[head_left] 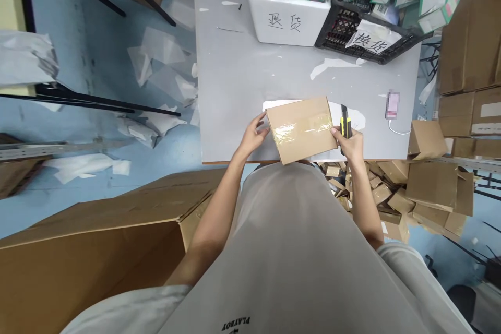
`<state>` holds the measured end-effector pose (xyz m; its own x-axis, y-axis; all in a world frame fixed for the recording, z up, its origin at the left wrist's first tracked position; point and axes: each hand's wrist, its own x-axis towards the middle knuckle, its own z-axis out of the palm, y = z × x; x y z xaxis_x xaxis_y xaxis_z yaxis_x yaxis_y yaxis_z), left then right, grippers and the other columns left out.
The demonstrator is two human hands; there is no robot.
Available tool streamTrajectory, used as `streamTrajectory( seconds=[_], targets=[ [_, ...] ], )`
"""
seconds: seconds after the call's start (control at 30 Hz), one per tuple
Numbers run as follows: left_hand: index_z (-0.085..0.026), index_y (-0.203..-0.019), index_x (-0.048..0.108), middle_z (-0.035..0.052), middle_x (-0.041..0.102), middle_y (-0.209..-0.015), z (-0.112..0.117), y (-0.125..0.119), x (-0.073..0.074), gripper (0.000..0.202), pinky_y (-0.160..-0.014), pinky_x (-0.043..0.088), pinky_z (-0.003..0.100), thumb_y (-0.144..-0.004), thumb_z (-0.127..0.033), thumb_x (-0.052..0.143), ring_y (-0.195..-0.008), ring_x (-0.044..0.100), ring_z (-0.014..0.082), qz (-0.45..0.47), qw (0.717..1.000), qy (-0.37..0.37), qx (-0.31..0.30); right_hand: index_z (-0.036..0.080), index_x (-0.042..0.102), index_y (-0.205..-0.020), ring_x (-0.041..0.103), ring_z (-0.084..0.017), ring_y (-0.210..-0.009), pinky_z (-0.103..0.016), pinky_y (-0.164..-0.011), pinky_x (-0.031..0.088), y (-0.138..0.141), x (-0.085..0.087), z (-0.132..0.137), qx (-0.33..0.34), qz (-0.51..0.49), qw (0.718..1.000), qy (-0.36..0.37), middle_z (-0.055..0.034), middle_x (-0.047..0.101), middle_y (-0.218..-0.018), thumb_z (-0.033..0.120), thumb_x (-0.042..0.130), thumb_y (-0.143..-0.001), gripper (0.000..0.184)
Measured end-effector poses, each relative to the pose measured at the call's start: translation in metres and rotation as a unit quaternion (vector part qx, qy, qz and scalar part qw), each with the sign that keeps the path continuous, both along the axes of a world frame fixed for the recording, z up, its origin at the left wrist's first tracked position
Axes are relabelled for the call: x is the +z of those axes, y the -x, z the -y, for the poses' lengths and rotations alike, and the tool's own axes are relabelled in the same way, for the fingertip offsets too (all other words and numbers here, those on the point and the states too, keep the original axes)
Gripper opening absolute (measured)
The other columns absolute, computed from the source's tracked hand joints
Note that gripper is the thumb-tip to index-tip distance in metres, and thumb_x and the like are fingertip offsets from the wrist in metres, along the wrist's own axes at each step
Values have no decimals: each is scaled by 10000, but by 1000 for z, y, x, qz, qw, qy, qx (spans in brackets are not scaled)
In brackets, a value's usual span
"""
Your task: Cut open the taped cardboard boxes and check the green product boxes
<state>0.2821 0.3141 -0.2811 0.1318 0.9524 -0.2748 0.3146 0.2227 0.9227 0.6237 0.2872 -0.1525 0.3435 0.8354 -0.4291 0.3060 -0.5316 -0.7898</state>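
A flat brown cardboard box [301, 133] with shiny clear tape across it is held at a slight tilt over the table's near edge. My left hand [253, 136] has its curved fingers against the box's left edge, near the upper corner. On the other side, my right hand [352, 143] grips a black and yellow box cutter [345, 124], its dark end pointing away from me. The thumb side of that same hand presses the box's right edge. Partly under the box lies a white patch or sheet [356, 117] on the grey table [230, 78].
At the back stand a white bin [289, 23] and a black crate [336, 26], both holding green and white cartons. A phone-like pink item [392, 104] with a cable lies right. A large open carton [156, 209] is at my left; cardboard boxes [434, 182] pile up at right.
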Motion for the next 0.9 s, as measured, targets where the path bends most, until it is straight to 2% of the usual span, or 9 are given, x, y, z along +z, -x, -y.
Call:
streamTrajectory(
  seconds=[0.07, 0.17, 0.27, 0.37, 0.43, 0.53, 0.63, 0.77, 0.9],
  targets=[
    [-271, -1518, 708, 124, 708, -1595, -8, 7, 32, 542, -1182, 613, 503, -1002, -436, 684, -1464, 678, 316, 17, 999, -25, 40, 141, 832, -1000, 708, -235, -811, -362, -751, 609, 3, 0, 2, 5, 20, 1000, -13, -94, 809, -912, 688, 834, -758, 598],
    [-256, -1375, 800, 99, 782, -1464, -21, 5, 78, 403, -1207, 602, 473, -1055, -467, 676, -1392, 720, 300, 24, 998, -59, 27, 136, 823, -1140, 752, -280, -944, -403, -906, 623, 7, 11, 5, 34, 107, 993, -29, -133, 840, -1027, 652, 773, -877, 580],
    [-239, -1324, 822, 97, 791, -1413, -31, 1, 103, 430, -1164, 629, 461, -972, -484, 792, -1303, 752, 295, 15, 997, -67, -16, 132, 723, -1433, 767, -315, -1096, -419, -974, 619, 23, 33, 16, 64, 206, 975, -48, -190, 833, -1229, 614, 623, -1050, 624],
    [-226, -1283, 832, 95, 796, -1386, -38, 4, 103, 464, -1120, 647, 441, -913, -506, 845, -1231, 773, 282, 22, 997, -55, -40, 138, 473, -1721, 804, -285, -1075, -390, -954, 634, 58, 56, 34, 137, 176, 974, -45, -193, 823, -1306, 508, 436, -1173, 662],
    [-225, -1246, 841, 92, 806, -1357, -41, 8, 98, 471, -1083, 658, 432, -898, -542, 861, -1194, 780, 278, 24, 997, -50, -46, 163, 394, -1786, 829, -261, -1029, -375, -961, 643, 88, 65, 45, 218, 120, 968, -26, -155, 846, -1280, 442, 408, -1191, 658],
    [-229, -1199, 850, 90, 818, -1304, -45, 11, 93, 499, -1028, 666, 416, -882, -614, 875, -1163, 781, 280, 22, 997, -51, -56, 223, 472, -1768, 825, -276, -1208, -385, -1068, 625, 129, 69, 53, 305, 97, 947, -17, -122, 829, -1407, 356, 442, -1174, 610],
    [-224, -1191, 853, 97, 819, -1276, -47, 13, 92, 514, -977, 665, 401, -886, -637, 868, -1153, 777, 285, 19, 996, -56, -64, 242, 507, -1755, 795, -303, -1323, -385, -1083, 617, 151, 69, 52, 331, 123, 935, -1, -120, 797, -1490, 295, 442, -1166, 595],
    [-227, -1221, 846, 96, 812, -1284, -46, 13, 92, 475, -962, 661, 397, -913, -590, 856, -1174, 762, 294, 13, 996, -62, -70, 227, 443, -1792, 826, -317, -1230, -377, -1031, 621, 161, 78, 46, 354, 177, 918, 36, -142, 833, -1404, 253, 427, -1176, 617],
    [-233, -1216, 846, 87, 816, -1266, -46, 13, 88, 454, -944, 665, 383, -906, -564, 866, -1177, 757, 294, 15, 995, -71, -72, 202, 377, -1821, 840, -319, -1136, -385, -1000, 620, 179, 95, 37, 399, 252, 875, 108, -181, 848, -1313, 214, 400, -1186, 635]
  ],
)
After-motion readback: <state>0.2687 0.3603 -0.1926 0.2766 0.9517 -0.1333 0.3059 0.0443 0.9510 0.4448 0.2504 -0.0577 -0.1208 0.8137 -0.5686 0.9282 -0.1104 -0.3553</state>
